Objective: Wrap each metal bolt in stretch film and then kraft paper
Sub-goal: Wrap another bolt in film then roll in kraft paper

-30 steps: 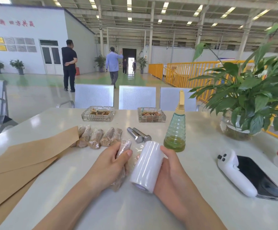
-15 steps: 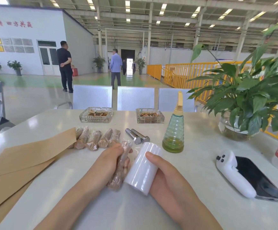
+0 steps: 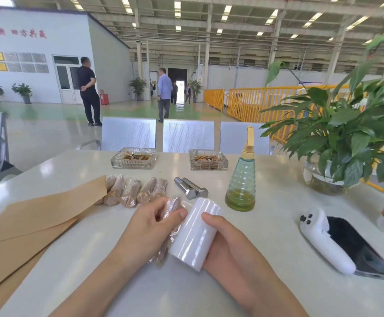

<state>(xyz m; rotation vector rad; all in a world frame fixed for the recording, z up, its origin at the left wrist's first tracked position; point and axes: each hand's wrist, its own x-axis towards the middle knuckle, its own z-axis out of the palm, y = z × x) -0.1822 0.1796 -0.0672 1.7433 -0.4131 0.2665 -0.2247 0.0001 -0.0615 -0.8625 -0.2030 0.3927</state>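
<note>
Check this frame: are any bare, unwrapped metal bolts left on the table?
Yes, two bare metal bolts lie side by side on the table, just right of the row of wrapped bolts.

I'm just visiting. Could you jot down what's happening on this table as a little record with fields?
Left hand: grips a film-covered bolt
Right hand: holds the stretch film roll
Wrapped bolts: a row beyond the hands
Bare bolts: two, side by side, right of the row
Kraft paper: sheets at the left
Spray bottle: upright, right of the bare bolts
Table: white
</note>
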